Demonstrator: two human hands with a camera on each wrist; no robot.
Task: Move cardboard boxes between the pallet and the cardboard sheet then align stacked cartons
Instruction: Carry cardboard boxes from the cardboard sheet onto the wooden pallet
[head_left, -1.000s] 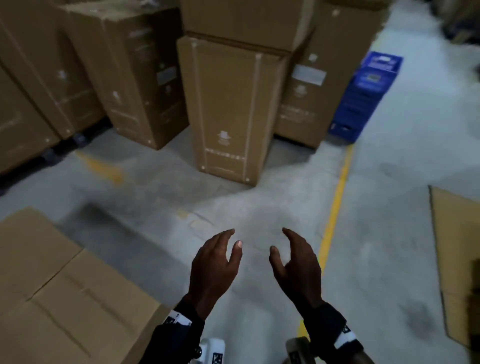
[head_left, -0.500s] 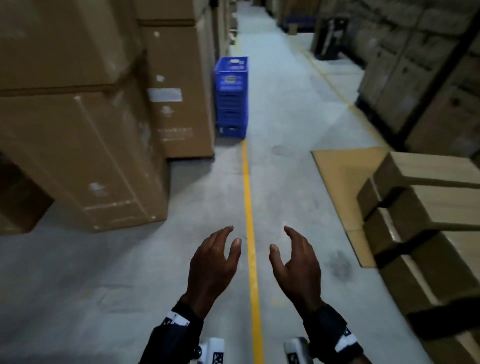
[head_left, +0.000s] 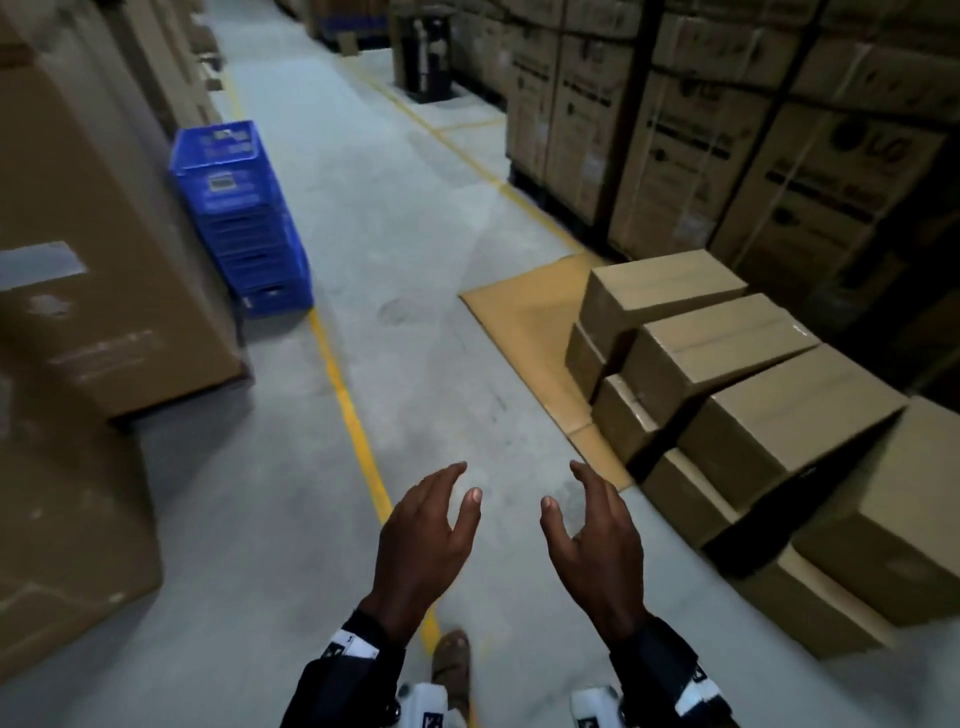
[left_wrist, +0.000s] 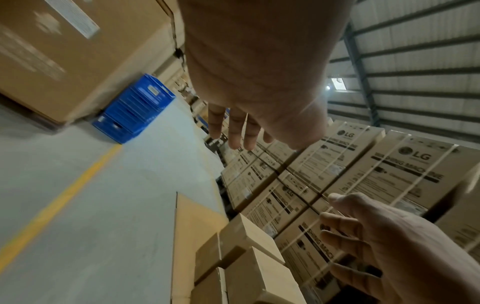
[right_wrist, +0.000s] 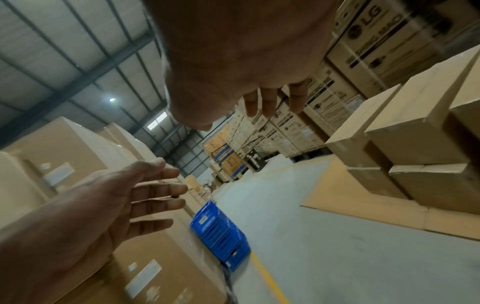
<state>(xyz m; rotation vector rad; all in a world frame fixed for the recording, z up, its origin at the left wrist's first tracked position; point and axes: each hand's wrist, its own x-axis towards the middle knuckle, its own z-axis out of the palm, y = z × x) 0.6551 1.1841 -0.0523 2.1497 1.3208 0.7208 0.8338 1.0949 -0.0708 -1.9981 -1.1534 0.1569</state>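
Both hands were up in front of the body over the grey floor (head_left: 426, 364), empty. The left hand (head_left: 423, 545) and the right hand (head_left: 597, 551) faced palm to palm with a gap between them, fingers loosely spread and gently bent, gripping nothing. Off to the right, plain cardboard boxes (head_left: 727, 364) sat stacked two high in a row on the cardboard sheet (head_left: 524, 317), which lay flat on the floor. Behind them rose tall printed cartons (head_left: 810, 171). A yellow line (head_left: 353, 415) ran down the aisle toward a stack of blue crates (head_left: 241, 218) beside big cartons on the left.
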